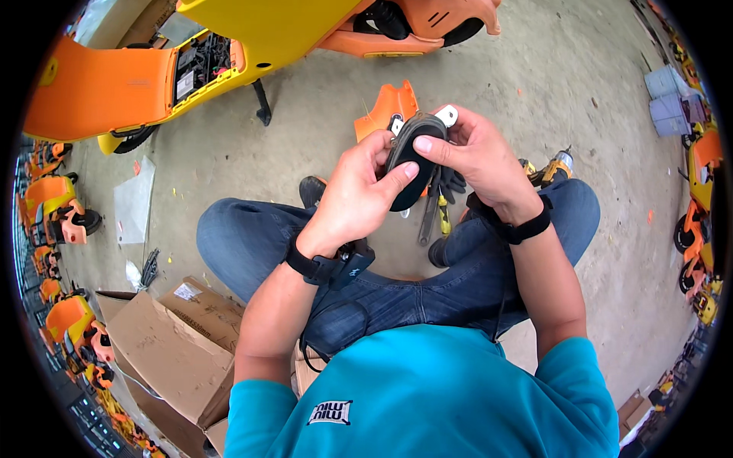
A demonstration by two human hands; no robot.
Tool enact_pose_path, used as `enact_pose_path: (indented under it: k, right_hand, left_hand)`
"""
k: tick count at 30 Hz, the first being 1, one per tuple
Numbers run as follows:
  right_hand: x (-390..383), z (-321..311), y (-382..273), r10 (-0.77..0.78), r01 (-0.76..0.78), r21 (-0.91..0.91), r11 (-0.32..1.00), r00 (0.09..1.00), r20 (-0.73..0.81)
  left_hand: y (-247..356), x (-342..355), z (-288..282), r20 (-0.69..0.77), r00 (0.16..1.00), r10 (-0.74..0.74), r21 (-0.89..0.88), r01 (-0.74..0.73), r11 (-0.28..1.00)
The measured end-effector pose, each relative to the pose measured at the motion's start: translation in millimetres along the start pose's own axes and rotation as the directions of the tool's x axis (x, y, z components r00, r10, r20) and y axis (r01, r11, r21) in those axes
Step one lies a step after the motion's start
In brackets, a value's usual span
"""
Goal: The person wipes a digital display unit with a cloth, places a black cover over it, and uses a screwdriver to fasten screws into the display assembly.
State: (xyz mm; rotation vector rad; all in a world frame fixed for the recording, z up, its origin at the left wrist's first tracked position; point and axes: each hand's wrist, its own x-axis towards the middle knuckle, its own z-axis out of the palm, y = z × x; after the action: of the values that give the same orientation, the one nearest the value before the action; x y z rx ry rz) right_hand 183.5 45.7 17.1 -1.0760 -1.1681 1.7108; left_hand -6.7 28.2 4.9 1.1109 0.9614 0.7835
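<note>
In front of me, above my lap, I hold a black oval part (412, 177) with a rounded rim and white tabs at its far end. My left hand (355, 187) is closed on its left edge, thumb pressed on the dark face. On the other side my right hand (489, 160) grips the far right end, its thumb also on the face. The fingers beneath the part are mostly hidden. Just beyond lies an orange plastic panel (391, 103). Below the part, a yellow-handled screwdriver (444, 217), a wrench-like metal tool (429, 217) and dark gloves (452, 183) lie on the floor.
A yellow and orange scooter (282, 38) stands at the far left on its kickstand. A yellow power drill (559, 165) lies by my right knee. An opened cardboard box (172, 343) stands at near left; bluish-purple boxes (670, 103) sit far right. More scooters line both sides.
</note>
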Motion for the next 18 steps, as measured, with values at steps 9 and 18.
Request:
enact_pose_path:
  k: [9,18]
  right_hand:
    - [2,-3,5,-0.023,0.024,0.010,1.000,0.999,-0.043]
    - [13,-30,15,0.044,-0.038,0.064,0.997,0.996,-0.083]
  left_hand:
    - [-9,4,3,-0.039,0.998,0.057,0.015,-0.057,0.998]
    - [1,8,-16,-0.153,0.987,-0.041,0.122,0.060,0.991]
